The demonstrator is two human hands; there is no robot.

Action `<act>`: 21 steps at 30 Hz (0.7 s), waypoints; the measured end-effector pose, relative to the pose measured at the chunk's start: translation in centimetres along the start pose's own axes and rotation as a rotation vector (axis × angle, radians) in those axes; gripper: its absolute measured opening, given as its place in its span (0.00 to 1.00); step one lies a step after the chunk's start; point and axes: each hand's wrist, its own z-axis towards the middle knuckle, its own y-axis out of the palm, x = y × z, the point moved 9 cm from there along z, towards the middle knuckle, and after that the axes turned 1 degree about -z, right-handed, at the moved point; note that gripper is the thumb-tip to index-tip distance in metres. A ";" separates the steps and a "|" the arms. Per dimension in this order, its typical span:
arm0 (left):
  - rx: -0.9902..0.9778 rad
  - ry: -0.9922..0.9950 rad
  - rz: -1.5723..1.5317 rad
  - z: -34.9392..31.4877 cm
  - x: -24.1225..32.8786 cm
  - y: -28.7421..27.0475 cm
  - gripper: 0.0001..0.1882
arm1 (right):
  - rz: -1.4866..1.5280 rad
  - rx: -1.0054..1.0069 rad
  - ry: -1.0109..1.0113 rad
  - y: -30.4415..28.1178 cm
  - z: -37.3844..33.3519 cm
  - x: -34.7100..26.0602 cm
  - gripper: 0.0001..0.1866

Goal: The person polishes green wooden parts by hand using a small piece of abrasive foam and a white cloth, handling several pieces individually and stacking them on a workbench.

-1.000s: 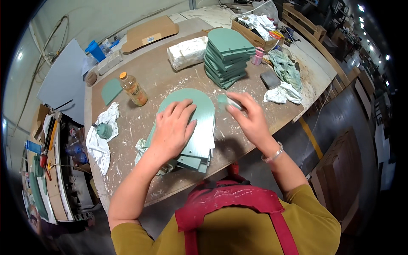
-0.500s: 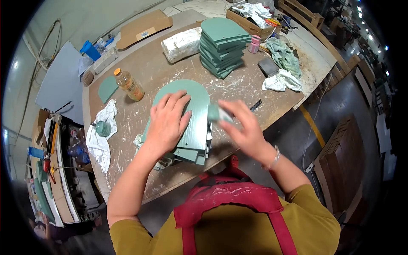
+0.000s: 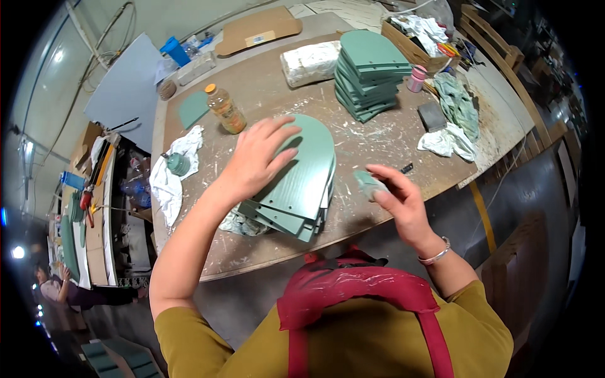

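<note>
A green board (image 3: 305, 154) with one rounded end and small holes along its straight end lies on top of a short, uneven stack near the table's front edge. My left hand (image 3: 255, 157) is over its left side, fingers spread; whether the fingertips touch it, I cannot tell. To the right of the stack, apart from it, my right hand (image 3: 406, 205) pinches a small green-stained pad (image 3: 370, 184). Crumpled cloth (image 3: 242, 223) shows by the stack's lower left. Just beyond my right hand is a small black tool (image 3: 407, 168).
A tall stack of similar boards (image 3: 372, 75) stands at the back, beside a white wrapped bundle (image 3: 309, 63). At left are an orange-capped bottle (image 3: 225, 110) and a green jar (image 3: 178, 165) on white cloth. Rags (image 3: 450, 142) and a dark block (image 3: 432, 118) lie at right.
My right hand with the pad has drawn away from the board's right edge. My left hand has shifted toward the board's left side, less of it over the board. The whole view has turned.
</note>
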 end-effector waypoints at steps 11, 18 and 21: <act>-0.080 0.097 0.158 1.2 -0.6 3.2 0.27 | 0.019 0.212 -0.050 -0.5 -1.2 -0.2 0.18; -0.045 0.395 0.148 1.4 0.7 2.6 0.29 | -0.818 0.258 -0.377 7.1 -2.3 -5.9 0.20; -0.078 0.288 0.058 1.3 0.0 3.9 0.29 | -1.083 0.271 -0.457 10.2 -2.8 -6.3 0.23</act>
